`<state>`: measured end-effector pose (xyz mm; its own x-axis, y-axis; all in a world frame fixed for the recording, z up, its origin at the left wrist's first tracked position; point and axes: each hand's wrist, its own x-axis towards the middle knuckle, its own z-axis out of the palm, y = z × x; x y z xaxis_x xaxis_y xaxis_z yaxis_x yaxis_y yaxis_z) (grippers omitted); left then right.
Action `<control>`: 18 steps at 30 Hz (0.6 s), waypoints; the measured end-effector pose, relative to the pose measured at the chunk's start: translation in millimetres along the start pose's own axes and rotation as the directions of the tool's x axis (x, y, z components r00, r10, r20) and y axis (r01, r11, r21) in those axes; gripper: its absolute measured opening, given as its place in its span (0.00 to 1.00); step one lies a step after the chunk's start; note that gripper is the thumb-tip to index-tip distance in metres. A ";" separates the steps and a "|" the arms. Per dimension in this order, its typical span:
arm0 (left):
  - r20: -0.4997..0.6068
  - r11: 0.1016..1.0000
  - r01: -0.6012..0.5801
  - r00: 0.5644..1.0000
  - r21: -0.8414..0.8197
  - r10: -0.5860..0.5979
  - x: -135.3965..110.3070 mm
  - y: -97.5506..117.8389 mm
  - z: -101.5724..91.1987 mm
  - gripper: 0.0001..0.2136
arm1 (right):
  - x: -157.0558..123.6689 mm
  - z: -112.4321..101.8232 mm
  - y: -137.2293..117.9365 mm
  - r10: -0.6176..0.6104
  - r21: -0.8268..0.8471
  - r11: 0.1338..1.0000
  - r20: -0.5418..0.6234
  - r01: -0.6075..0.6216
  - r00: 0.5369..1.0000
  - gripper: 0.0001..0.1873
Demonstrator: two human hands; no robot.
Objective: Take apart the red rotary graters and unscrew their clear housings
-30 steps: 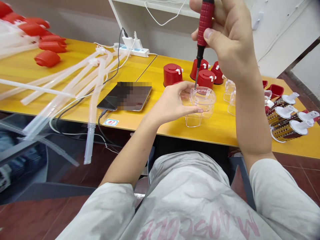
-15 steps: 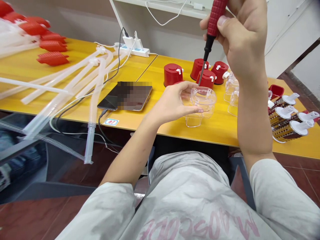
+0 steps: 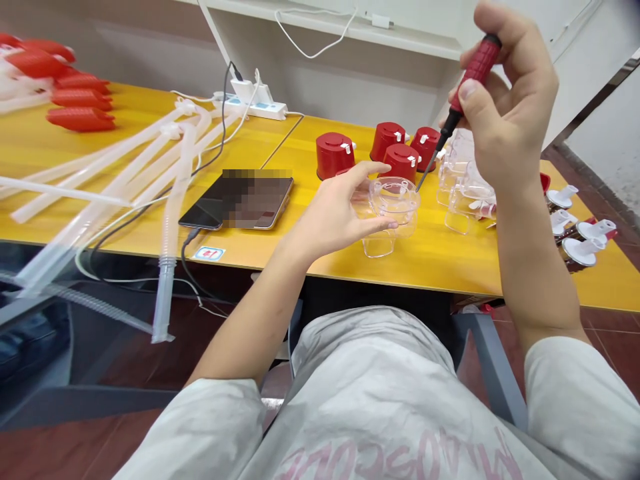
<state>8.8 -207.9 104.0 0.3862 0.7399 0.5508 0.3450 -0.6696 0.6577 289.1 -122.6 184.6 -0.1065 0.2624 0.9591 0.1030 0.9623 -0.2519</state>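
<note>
My left hand [image 3: 345, 210] grips a clear plastic housing [image 3: 400, 200] with a round top opening, its fingers on the far side and thumb on the near side. In my right hand [image 3: 510, 107] is a screwdriver [image 3: 475, 73] with a red handle and black collar. Its shaft slants down to the left, and the tip is at the right rim of the housing; whether it touches cannot be made out. Behind the housing stand several red cups [image 3: 336, 155] with white clips. More clear housings [image 3: 465, 180] sit to the right, partly hidden by my right forearm.
Perforated metal cylinders with white caps [image 3: 583, 250] stand at the right table end. A tablet [image 3: 260, 200] and a phone [image 3: 200, 207] lie to the left. Translucent tubes [image 3: 170, 200] overhang the front edge. Red ribbed parts [image 3: 80, 119] are far left. A power strip [image 3: 255, 107] has cables trailing from it.
My right hand has moved right and tilted the screwdriver, so its tip has gone from the housing's back left rim to its right rim. My left hand keeps its hold.
</note>
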 end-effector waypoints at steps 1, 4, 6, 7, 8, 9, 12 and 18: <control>0.000 1.000 -0.025 1.000 0.012 0.025 -0.1 0.0 0.1 0.40 | -5.9 -0.6 4.2 -0.007 -0.012 1.000 -0.022 0.006 1.000 0.28; 0.003 0.993 -0.082 0.997 0.086 0.082 -0.3 0.2 -0.4 0.36 | -22.6 -0.5 2.7 0.091 -0.081 0.992 -0.029 -0.093 0.995 0.29; 0.017 0.986 -0.090 0.996 0.141 0.089 -0.6 1.4 -1.0 0.34 | -32.6 1.5 -5.6 0.196 -0.116 0.973 -0.024 -0.198 0.980 0.28; 0.027 0.983 -0.087 0.996 0.162 0.083 -0.7 2.7 -1.2 0.34 | -37.1 2.9 -9.6 0.248 -0.117 0.961 -0.037 -0.251 0.968 0.28; 0.036 0.981 -0.080 0.997 0.177 0.074 -0.7 4.5 -1.2 0.34 | -41.1 4.5 -12.7 0.306 -0.104 0.945 -0.056 -0.310 0.950 0.30; 0.040 0.980 -0.069 0.997 0.187 0.062 -0.6 6.9 -1.1 0.34 | -44.8 5.8 -14.9 0.374 -0.079 0.922 -0.073 -0.379 0.924 0.32; 0.048 0.973 -0.019 0.999 0.228 0.008 1.9 16.9 -0.3 0.35 | -54.0 6.8 -17.5 0.584 0.053 0.811 -0.061 -0.582 0.809 0.43; 0.110 0.916 0.058 0.988 0.396 -0.110 15.4 37.4 -1.0 0.30 | -71.8 -3.0 -22.1 0.781 0.173 0.593 0.118 -0.787 0.614 0.40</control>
<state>26.8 -221.5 137.5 0.4380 0.7976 0.4148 0.6772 -0.5962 0.4313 297.4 -162.9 121.7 -0.1012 0.9208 0.3768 -0.0258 0.3761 -0.9262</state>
